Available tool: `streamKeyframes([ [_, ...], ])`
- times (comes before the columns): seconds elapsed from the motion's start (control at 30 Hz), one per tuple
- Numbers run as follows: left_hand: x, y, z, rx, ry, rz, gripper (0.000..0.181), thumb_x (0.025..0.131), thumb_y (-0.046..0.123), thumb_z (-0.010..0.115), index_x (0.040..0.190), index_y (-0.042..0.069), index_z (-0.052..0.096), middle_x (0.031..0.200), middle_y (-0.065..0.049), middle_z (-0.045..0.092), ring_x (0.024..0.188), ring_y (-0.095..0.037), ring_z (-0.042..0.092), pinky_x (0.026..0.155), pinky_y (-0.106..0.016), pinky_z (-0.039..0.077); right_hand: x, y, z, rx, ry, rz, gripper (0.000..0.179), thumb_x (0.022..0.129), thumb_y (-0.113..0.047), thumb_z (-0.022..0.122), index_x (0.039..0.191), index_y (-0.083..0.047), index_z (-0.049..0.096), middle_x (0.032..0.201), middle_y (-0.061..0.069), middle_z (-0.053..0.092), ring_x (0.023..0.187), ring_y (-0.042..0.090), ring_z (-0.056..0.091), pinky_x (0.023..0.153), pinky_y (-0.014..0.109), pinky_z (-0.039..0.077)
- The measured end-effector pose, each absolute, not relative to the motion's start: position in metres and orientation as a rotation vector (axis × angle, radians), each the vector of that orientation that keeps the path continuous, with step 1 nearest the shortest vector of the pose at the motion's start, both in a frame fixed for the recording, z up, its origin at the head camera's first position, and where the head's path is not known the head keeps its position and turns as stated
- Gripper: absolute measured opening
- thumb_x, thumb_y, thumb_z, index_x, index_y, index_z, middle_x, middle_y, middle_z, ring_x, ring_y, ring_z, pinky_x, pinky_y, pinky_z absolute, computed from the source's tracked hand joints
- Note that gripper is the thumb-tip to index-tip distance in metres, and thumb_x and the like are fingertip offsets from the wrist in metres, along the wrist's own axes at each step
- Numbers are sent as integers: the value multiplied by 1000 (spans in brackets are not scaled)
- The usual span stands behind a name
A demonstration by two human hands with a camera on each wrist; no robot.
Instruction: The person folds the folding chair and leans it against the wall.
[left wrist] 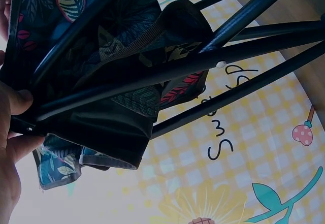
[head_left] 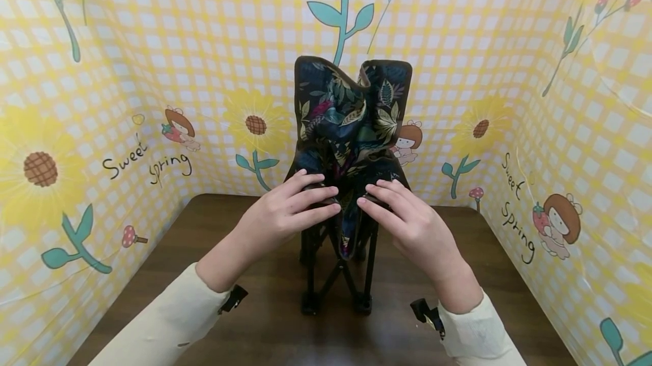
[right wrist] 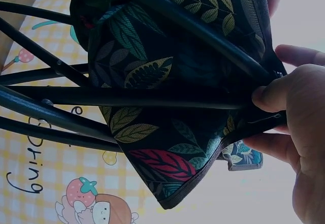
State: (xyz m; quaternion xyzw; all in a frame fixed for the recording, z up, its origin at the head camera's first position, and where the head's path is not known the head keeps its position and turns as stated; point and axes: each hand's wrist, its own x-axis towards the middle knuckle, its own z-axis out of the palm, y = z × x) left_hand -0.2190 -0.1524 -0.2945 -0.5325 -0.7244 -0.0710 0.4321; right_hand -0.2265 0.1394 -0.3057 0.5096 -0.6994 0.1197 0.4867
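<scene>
A small folding camp chair [head_left: 333, 117] stands partly folded in the middle of the head view. Its dark fabric carries a leaf print, and the seat sags into a narrow fold between black crossed legs [head_left: 369, 264]. My left hand [head_left: 277, 207] grips the seat's left front corner, with the thumb [left wrist: 20, 102] against the frame from below. On the opposite front corner, my right hand [head_left: 420, 224] holds the frame, its thumb [right wrist: 271, 96] pressed to the end of a black tube [right wrist: 152, 97]. The fingertips of both hands lie over the top, close together across the fold.
The chair's feet rest on a dark brown wooden table [head_left: 265, 332]. Yellow checked cloth [head_left: 219, 32] with sunflowers and cartoon figures forms walls behind and on both sides. A black wrist strap piece [head_left: 428, 316] juts out beside the right sleeve.
</scene>
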Motion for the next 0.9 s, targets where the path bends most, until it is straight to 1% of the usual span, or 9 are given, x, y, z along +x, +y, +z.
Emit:
streamKeyframes([
  [0.2,-220,-150,-295,-1335,-1764,-209,37,102,-1,58,134,14,68,136,-11,66,127,-35,61,106,-60,49,-225,138,-305,1240,-1697,297,39,105,7,44,130,-7,70,128,17,68,117,36,67,99,54,55],
  [0.27,-220,-149,-294,-1337,-1760,-214,37,102,-1,57,134,14,68,136,-11,66,128,-35,61,106,-60,49,-225,138,-305,1240,-1694,297,40,105,7,43,130,-7,70,128,17,68,117,36,67,100,54,55],
  [0.4,-220,-149,-294,-1339,-1761,-223,39,99,-3,62,133,14,69,135,-11,67,128,-35,60,106,-60,48,-225,136,-303,1243,-1693,297,41,104,8,43,132,-7,69,128,17,68,118,36,67,102,53,54],
  [0.5,-221,-149,-293,-1341,-1759,-232,45,94,-6,68,133,15,69,135,-11,67,129,-36,60,106,-61,48,-224,135,-302,1248,-1703,301,42,103,9,44,133,-8,68,129,17,68,119,36,66,103,53,53],
  [0.6,-221,-150,-293,-1344,-1759,-240,48,91,-8,70,133,15,69,135,-11,67,129,-36,60,106,-60,48,-224,135,-302,1251,-1715,307,45,100,13,48,134,-8,68,130,16,68,119,36,66,102,54,53],
  [0.7,-222,-150,-294,-1349,-1762,-248,50,90,-9,71,134,15,68,135,-11,67,130,-36,59,107,-60,48,-224,134,-302,1249,-1730,311,49,94,17,56,134,-9,68,130,16,68,119,35,66,101,54,54],
  [0.8,-223,-150,-294,-1351,-1761,-252,50,91,-9,70,134,15,68,136,-10,66,130,-36,59,107,-60,47,-224,133,-303,1245,-1742,311,54,89,19,62,134,-10,68,130,16,68,119,35,66,101,54,54],
  [0.9,-225,-149,-295,-1351,-1748,-255,46,94,-8,67,134,15,68,136,-11,66,130,-36,60,106,-60,48,-225,132,-302,1242,-1745,301,55,87,19,65,134,-10,68,129,16,68,120,35,66,101,54,54],
])
